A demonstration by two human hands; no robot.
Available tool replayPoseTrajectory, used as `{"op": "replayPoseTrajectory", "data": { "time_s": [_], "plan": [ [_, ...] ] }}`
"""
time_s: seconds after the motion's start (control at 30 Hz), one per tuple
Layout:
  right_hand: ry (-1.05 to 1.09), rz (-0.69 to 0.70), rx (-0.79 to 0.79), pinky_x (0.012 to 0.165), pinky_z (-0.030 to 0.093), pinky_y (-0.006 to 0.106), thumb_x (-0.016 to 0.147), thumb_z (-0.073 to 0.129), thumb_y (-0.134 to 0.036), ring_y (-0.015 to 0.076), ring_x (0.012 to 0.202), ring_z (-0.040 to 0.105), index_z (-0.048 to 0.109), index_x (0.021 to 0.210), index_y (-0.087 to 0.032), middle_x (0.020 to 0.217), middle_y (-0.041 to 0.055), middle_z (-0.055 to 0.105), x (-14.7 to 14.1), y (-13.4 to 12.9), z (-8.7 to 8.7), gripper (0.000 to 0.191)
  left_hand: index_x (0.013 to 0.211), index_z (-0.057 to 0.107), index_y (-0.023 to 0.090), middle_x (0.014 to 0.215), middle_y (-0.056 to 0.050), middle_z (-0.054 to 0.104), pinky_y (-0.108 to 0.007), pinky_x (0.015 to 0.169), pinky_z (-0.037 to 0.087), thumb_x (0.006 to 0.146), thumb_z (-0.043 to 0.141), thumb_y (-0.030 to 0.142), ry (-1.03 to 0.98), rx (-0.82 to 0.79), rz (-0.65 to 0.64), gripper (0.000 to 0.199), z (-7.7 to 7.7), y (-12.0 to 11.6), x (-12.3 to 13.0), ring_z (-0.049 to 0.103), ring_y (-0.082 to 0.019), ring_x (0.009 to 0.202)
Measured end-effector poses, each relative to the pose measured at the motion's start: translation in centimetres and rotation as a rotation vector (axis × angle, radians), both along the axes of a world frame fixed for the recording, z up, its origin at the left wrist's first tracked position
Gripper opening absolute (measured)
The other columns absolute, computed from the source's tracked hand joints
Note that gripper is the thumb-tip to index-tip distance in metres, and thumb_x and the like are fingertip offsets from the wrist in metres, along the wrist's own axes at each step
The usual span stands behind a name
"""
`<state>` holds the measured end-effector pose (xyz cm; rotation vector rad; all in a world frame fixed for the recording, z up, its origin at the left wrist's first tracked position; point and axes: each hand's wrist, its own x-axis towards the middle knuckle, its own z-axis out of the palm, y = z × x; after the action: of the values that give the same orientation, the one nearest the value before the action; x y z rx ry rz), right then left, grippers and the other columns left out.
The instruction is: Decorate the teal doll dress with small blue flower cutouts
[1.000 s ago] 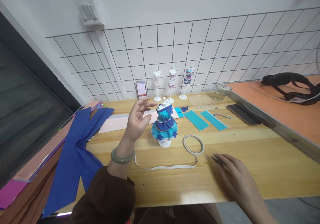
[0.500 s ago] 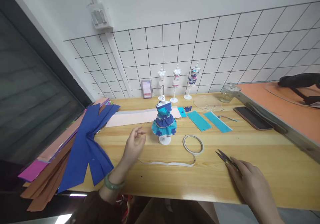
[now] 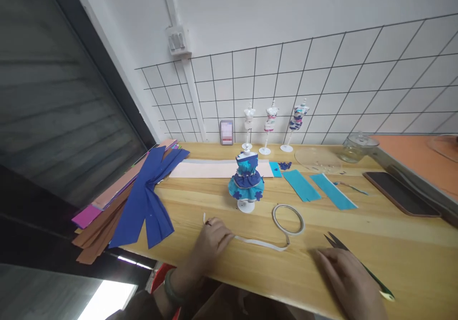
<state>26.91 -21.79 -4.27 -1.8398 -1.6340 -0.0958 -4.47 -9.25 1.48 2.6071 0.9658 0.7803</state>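
Note:
My left hand [image 3: 213, 238] is closed in a pinch on a narrow white tape strip [image 3: 261, 243], whose free end sticks up behind the knuckles. From there the strip runs right to a tape roll [image 3: 289, 220] lying flat. My right hand [image 3: 345, 274], fingers loosely apart, rests over the table beside pointed dark snips [image 3: 372, 276], which lie there partly covered by the hand. Beyond my left hand stands a small dress form [image 3: 246, 206] on a white base, dressed in a blue and turquoise ruffled paper dress [image 3: 246, 179] with dark blue flowers.
Blue crepe paper [image 3: 138, 210] and other coloured sheets lie at left. Turquoise strips [image 3: 302, 186], a dark phone [image 3: 400, 191] and a lidded glass jar [image 3: 352, 152] are at right. Three small dress forms [image 3: 266, 124] stand by the wall grid.
My left hand has come down toward the near edge and pinched the tape strip. My right hand has loosened from the snips, now lying on the table. The view has shifted left.

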Motion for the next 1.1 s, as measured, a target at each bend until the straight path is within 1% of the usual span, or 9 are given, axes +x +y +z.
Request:
{"op": "replayPoseTrajectory", "data": {
  "time_s": [0.13, 0.23, 0.37, 0.47, 0.53, 0.83, 0.97, 1.03, 1.1],
  "plan": [
    [0.048, -0.007, -0.031, 0.056, 0.047, 0.029, 0.084, 0.046, -0.049, 0.0183, 0.061, 0.06, 0.057, 0.066, -0.023, 0.065, 0.0028, 0.062, -0.4, -0.3, 0.6, 0.034, 0.065, 0.055, 0.016, 0.065, -0.003, 0.055, -0.032, 0.07, 0.039, 0.087, 0.046, 0.026, -0.017, 0.073, -0.073, 0.026, -1.2, -0.7, 1.6, 0.05, -0.015, 0.07],
    [0.071, 0.001, -0.053, 0.055, 0.044, 0.027, 0.087, 0.042, -0.05, 0.0159, 0.055, 0.056, 0.053, 0.06, -0.022, 0.057, 0.0015, 0.056, -0.5, -0.5, 0.5, 0.04, 0.074, 0.058, 0.017, 0.075, -0.004, 0.057, -0.032, 0.074, 0.039, 0.086, 0.049, 0.029, 0.008, 0.082, -0.102, 0.019, -1.7, -1.4, 2.5, 0.049, -0.016, 0.077],
    [0.131, 0.036, -0.093, 0.059, 0.044, 0.026, 0.087, 0.04, -0.05, 0.0165, 0.061, 0.06, 0.057, 0.067, -0.022, 0.065, 0.0029, 0.061, -0.3, -0.4, 0.2, 0.039, 0.096, 0.059, 0.019, 0.085, -0.004, 0.057, -0.033, 0.077, 0.039, 0.08, 0.059, 0.032, 0.112, 0.046, -0.096, 0.021, -1.9, -1.9, 3.1, 0.048, -0.018, 0.085],
    [0.181, 0.042, -0.152, 0.062, 0.045, 0.026, 0.087, 0.04, -0.05, 0.0176, 0.067, 0.062, 0.059, 0.071, -0.022, 0.072, 0.0033, 0.064, -0.2, -0.3, 0.1, 0.038, 0.085, 0.061, 0.018, 0.08, -0.003, 0.055, -0.031, 0.076, 0.038, 0.083, 0.054, 0.028, 0.181, 0.034, -0.092, 0.012, -2.2, -2.0, 3.1, 0.047, -0.016, 0.083],
    [0.204, 0.03, -0.191, 0.064, 0.045, 0.026, 0.087, 0.041, -0.05, 0.018, 0.07, 0.063, 0.06, 0.073, -0.022, 0.075, 0.0031, 0.066, -0.2, -0.3, 0.0, 0.037, 0.079, 0.061, 0.018, 0.077, -0.003, 0.054, -0.031, 0.075, 0.037, 0.085, 0.051, 0.027, 0.186, 0.037, -0.086, 0.014, -2.4, -2.0, 3.1, 0.047, -0.016, 0.081],
    [0.175, 0.012, -0.244, 0.067, 0.047, 0.027, 0.086, 0.04, -0.054, 0.0201, 0.076, 0.064, 0.062, 0.075, -0.024, 0.081, 0.0036, 0.068, -0.6, 0.0, 0.5, 0.038, 0.076, 0.06, 0.017, 0.075, -0.004, 0.054, -0.03, 0.073, 0.038, 0.086, 0.048, 0.025, 0.141, 0.06, -0.085, 0.017, -2.3, -1.9, 3.3, 0.047, -0.015, 0.078],
    [0.17, -0.008, -0.249, 0.065, 0.048, 0.026, 0.085, 0.039, -0.057, 0.0193, 0.074, 0.064, 0.063, 0.073, -0.025, 0.08, 0.0027, 0.068, -0.7, 0.1, 0.6, 0.041, 0.077, 0.06, 0.017, 0.072, -0.003, 0.054, -0.03, 0.072, 0.038, 0.086, 0.048, 0.024, 0.082, 0.122, -0.094, 0.016, -1.5, -1.4, 3.1, 0.048, -0.015, 0.076],
    [0.178, -0.015, -0.262, 0.063, 0.048, 0.026, 0.084, 0.039, -0.057, 0.0187, 0.073, 0.064, 0.063, 0.073, -0.025, 0.079, 0.0022, 0.068, -0.8, 0.1, 0.7, 0.041, 0.075, 0.059, 0.017, 0.07, -0.003, 0.054, -0.031, 0.072, 0.038, 0.086, 0.046, 0.022, 0.043, 0.177, -0.089, 0.018, -0.3, -0.7, 2.9, 0.048, -0.015, 0.073],
    [0.189, -0.016, -0.271, 0.064, 0.048, 0.025, 0.085, 0.039, -0.057, 0.0185, 0.074, 0.064, 0.063, 0.074, -0.026, 0.08, 0.0021, 0.068, -0.9, 0.1, 0.9, 0.041, 0.077, 0.06, 0.017, 0.068, -0.003, 0.055, -0.033, 0.071, 0.037, 0.086, 0.045, 0.02, -0.032, 0.239, -0.044, 0.017, 1.6, 0.3, 2.7, 0.048, -0.015, 0.071]
  ]
}}
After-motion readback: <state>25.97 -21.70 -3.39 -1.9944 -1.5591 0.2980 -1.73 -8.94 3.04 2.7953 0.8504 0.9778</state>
